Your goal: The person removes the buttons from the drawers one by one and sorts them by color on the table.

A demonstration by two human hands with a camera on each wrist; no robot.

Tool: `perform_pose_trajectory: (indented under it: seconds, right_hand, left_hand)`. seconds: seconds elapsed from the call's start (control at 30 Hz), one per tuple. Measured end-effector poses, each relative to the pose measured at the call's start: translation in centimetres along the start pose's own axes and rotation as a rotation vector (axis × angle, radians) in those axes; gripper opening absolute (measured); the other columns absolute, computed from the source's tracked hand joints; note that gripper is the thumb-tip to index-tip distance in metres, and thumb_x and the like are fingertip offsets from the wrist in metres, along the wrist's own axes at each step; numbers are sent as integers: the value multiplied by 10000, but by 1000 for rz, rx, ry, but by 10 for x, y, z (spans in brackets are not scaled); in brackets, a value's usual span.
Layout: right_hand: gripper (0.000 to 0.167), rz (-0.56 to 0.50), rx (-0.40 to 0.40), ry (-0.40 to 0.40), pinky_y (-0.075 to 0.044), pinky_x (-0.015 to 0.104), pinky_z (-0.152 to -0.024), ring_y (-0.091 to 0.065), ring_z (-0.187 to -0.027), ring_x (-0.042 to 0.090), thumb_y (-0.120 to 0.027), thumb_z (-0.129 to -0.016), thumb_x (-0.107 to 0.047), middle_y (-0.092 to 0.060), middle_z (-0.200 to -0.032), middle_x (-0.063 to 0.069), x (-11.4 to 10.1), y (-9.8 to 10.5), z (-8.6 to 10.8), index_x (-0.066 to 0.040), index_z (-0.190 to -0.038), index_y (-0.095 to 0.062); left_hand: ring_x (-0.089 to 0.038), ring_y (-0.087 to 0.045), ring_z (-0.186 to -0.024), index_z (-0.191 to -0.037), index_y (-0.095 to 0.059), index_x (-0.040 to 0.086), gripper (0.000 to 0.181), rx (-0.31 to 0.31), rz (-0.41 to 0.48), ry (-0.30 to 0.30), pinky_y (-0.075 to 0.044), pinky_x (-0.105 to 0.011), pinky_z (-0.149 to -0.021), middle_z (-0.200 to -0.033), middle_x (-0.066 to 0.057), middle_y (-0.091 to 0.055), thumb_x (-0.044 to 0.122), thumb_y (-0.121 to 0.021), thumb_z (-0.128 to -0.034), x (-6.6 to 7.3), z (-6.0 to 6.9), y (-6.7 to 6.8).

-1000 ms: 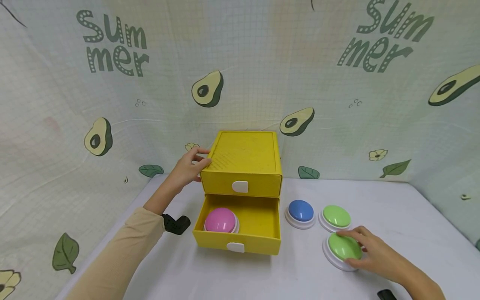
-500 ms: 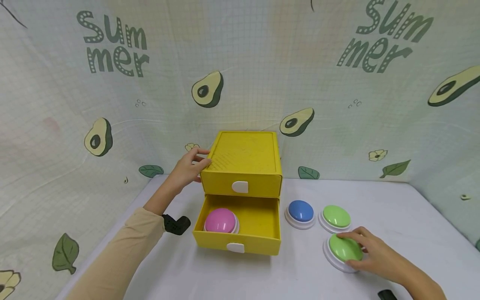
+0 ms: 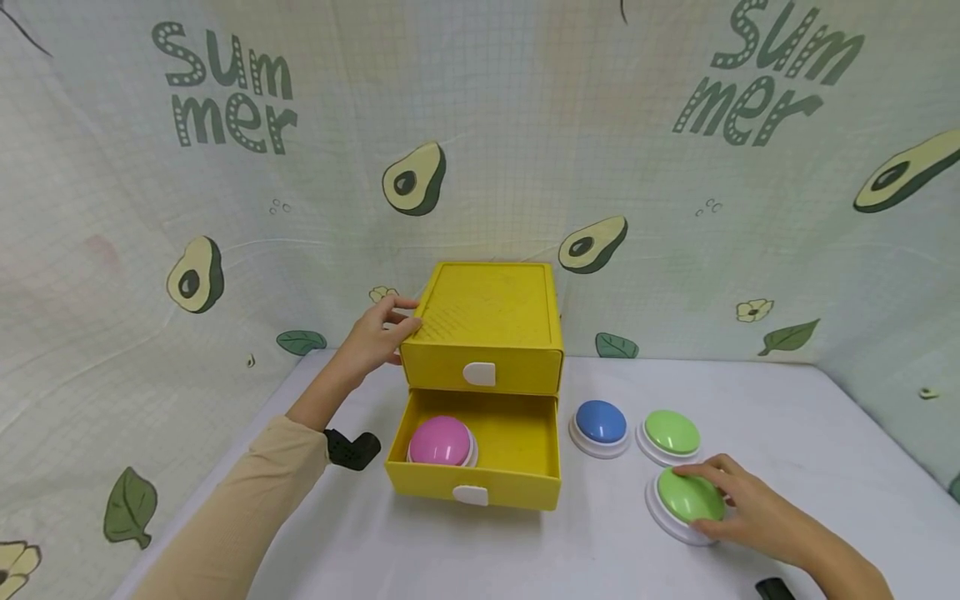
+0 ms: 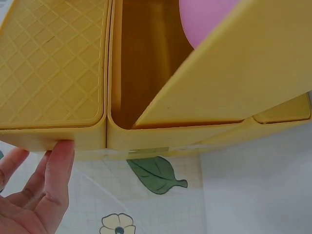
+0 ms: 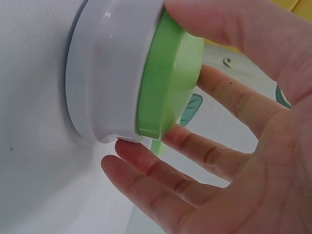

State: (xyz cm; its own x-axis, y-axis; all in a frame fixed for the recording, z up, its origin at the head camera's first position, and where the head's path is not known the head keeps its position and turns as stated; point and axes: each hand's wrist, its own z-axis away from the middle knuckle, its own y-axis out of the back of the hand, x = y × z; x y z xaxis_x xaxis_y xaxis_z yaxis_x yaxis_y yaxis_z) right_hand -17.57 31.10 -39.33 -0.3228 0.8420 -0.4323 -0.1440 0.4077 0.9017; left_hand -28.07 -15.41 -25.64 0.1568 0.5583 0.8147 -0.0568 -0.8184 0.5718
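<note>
A yellow two-drawer box [image 3: 487, 304] stands at the middle of the table, its lower drawer [image 3: 525, 493] pulled out. Inside that drawer, toward the left, lies a pink dome button [image 3: 441, 441] on a white base. My left hand [image 3: 371, 337] rests its fingertips against the box's upper left side; the left wrist view shows the fingers [image 4: 59, 168] touching the yellow wall. On the right, my right hand [image 3: 757, 508] holds the nearer green dome button [image 3: 688, 497] between thumb and fingers. Its white base [image 5: 105, 68] sits on or very near the table.
A blue dome button [image 3: 602, 422] is just right of the box. Beside it sits a second green button [image 3: 672, 432], behind the held one. The white table [image 3: 780, 417] meets a printed cloth [image 3: 487, 100] at the back and sides.
</note>
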Motion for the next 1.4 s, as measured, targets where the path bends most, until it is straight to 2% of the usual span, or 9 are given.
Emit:
perform_pose_trajectory:
  seconds: [0.17,0.27,0.43,0.53,0.73,0.87,1.0,1.1,1.4]
  right_hand:
    - [651,16,16,-11,-451,239,-655,-493,-878,93,-745,-732,-396,-507,-1075,80,-2,-1,1,-82,-1259,-527]
    - [639,22,80,-6,-510,400,-726,-543,-961,230,-732,-751,-398,-524,-1114,129,-7,-2,2,-80,-1264,-523]
    - [536,41,178,9,-444,632,-798,-507,-1087,428,-693,-801,-381,-532,-1185,169,-21,0,1,-103,-1236,-548]
    - [481,22,188,12,-460,601,-823,-526,-1093,391,-661,-835,-371,-554,-1184,124,-34,5,0,-107,-1223,-555]
    - [324,6,272,131,-546,358,-757,-605,-961,131,-658,-854,-294,-626,-1123,-46,-68,13,-4,-170,-1149,-609]
    - [319,-21,250,128,-550,309,-775,-579,-963,70,-637,-860,-358,-613,-1107,-110,-97,20,-8,-236,-1154,-613]
    - [287,-30,319,242,-541,262,-767,-553,-946,38,-672,-843,-292,-609,-1076,-146,-125,24,-11,-248,-1123,-625]
    - [287,-28,353,317,-537,264,-784,-554,-967,38,-683,-837,-264,-604,-1090,-149,-143,25,-15,-240,-1117,-625]
    - [379,-133,244,290,-504,393,-903,-547,-1112,135,-630,-853,-411,-568,-1206,-107,-182,26,-33,-251,-1194,-593]
  left_hand:
    - [-333,-579,-1035,-1333,-407,148,427,2,2,7,-566,-384,-757,-1280,-167,-481,313,-494,-949,1,0,1]
    - [-333,-579,-1034,-1332,-408,150,428,1,3,7,-566,-385,-758,-1281,-167,-480,317,-496,-947,1,-1,1]
    - [-330,-580,-1032,-1331,-408,151,428,3,5,4,-567,-380,-750,-1273,-164,-482,320,-496,-948,0,-1,1]
    - [-326,-583,-1025,-1329,-410,158,424,5,2,4,-569,-373,-740,-1263,-157,-488,321,-496,-948,-1,0,0]
    - [-327,-583,-1020,-1324,-413,163,419,13,-4,12,-568,-375,-742,-1262,-155,-489,321,-497,-946,-2,0,0]
    - [-329,-581,-1027,-1326,-413,153,420,12,-2,15,-567,-380,-751,-1269,-162,-485,315,-497,-947,-3,0,1]
    - [-331,-580,-1031,-1330,-414,147,425,9,2,13,-566,-379,-755,-1277,-168,-484,311,-497,-947,-1,-1,1]
    - [-333,-580,-1032,-1331,-414,143,426,10,3,13,-567,-378,-752,-1279,-170,-483,307,-498,-947,0,0,0]
    - [-334,-579,-1035,-1331,-413,146,428,6,12,10,-567,-381,-751,-1276,-169,-483,310,-498,-944,2,0,1]
